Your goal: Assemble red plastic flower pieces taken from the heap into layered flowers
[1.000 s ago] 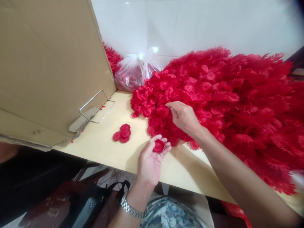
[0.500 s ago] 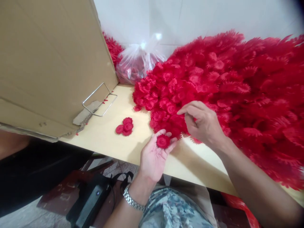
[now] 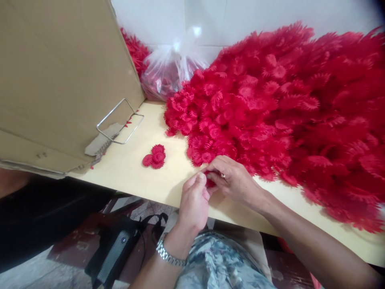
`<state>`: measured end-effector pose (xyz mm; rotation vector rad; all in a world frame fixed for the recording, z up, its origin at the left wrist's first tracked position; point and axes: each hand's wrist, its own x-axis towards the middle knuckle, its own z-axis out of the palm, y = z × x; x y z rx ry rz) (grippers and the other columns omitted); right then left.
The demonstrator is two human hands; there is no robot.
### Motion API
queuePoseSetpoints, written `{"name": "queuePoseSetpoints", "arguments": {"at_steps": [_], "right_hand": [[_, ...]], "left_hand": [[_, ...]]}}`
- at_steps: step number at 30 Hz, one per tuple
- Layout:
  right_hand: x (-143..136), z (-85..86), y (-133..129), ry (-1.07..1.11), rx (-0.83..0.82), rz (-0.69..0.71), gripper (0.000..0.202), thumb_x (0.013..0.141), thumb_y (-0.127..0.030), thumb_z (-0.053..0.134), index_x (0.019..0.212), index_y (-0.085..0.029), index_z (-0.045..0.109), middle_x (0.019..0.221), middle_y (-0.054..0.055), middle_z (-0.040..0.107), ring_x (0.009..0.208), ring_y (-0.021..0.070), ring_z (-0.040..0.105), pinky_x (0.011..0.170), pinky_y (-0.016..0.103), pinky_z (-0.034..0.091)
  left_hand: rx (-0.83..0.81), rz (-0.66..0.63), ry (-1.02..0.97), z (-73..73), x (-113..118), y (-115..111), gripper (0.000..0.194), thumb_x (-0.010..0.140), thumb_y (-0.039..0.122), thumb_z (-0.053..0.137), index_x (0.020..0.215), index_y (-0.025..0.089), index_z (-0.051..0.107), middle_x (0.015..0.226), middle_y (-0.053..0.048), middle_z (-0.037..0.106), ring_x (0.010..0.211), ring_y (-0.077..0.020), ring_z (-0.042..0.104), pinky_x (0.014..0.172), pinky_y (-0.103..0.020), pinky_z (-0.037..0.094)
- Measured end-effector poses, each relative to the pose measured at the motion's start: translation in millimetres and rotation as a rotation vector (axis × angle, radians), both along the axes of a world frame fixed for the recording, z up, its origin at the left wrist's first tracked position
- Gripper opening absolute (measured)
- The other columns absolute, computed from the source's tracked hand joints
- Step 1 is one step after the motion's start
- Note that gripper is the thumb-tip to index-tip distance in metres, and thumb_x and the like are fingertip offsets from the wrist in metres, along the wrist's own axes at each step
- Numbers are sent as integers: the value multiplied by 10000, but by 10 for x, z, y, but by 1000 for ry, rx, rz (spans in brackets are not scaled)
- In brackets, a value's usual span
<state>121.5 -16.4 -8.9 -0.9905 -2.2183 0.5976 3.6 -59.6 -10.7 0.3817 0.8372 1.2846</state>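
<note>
My left hand [image 3: 195, 200], with a metal watch at the wrist, is closed around a red flower piece [image 3: 209, 182] above the table's front part. From the right, my right hand [image 3: 230, 176] meets it, its fingers pinched on the same piece, most of which the fingers cover. Left of my hands a small cluster of red flower pieces [image 3: 158, 156] lies on the pale table [image 3: 126, 176]. A large heap of red flower pieces [image 3: 255, 104] rises just beyond my hands and to the right.
A cardboard box [image 3: 66, 80] stands at the left, with a bent wire frame [image 3: 120, 120] beside it. Behind is a clear plastic bag [image 3: 168, 72] of red pieces. Another person's dark clothing [image 3: 54, 216] shows at lower left; a black bag [image 3: 114, 249] sits below the table.
My right hand has come down and left to meet my left hand. The left palm, earlier open under the flower piece, has closed around it. The view has shifted slightly.
</note>
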Motion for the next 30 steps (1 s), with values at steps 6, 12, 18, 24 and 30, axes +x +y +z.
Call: {"name": "queuePoseSetpoints", "arguments": {"at_steps": [6, 12, 18, 24, 30], "right_hand": [[12, 28, -53, -52, -48, -5, 200, 820, -74, 500, 955, -186, 596, 865, 55, 615, 842, 182, 549, 724, 293, 442], [-14, 37, -55, -36, -157, -80, 84, 774, -105, 602, 781, -179, 562, 755, 20, 594, 723, 152, 543, 626, 258, 423], [1, 38, -41, -2, -39, -72, 182, 830, -77, 456, 836, -181, 604, 739, 24, 623, 695, 137, 583, 604, 239, 451], [256, 154, 284, -237, 398, -385, 257, 813, -87, 454, 956, -189, 642, 835, 84, 645, 779, 225, 571, 691, 362, 461], [139, 196, 176, -268, 291, -225, 205, 829, -241, 573, 1006, -158, 634, 951, 129, 617, 864, 261, 524, 754, 414, 446]], "left_hand": [[2, 14, -59, -36, -24, 7, 141, 786, 247, 618, 876, 149, 663, 871, -47, 658, 714, -106, 590, 737, -258, 485], [7, -23, -57, -49, -31, -1, 158, 796, 235, 598, 864, 114, 673, 831, -63, 660, 743, -131, 607, 756, -285, 499], [-14, 12, -23, -37, -57, 5, 162, 786, 163, 579, 914, 128, 672, 898, -78, 682, 878, -183, 640, 801, -326, 507], [-89, 37, -121, -26, -158, 27, 197, 838, 176, 516, 956, 87, 647, 865, -108, 700, 807, -217, 679, 850, -415, 498], [-119, 41, -267, 9, -135, 33, 244, 895, 210, 430, 914, 98, 646, 872, -89, 684, 774, -157, 647, 806, -340, 512]]}}
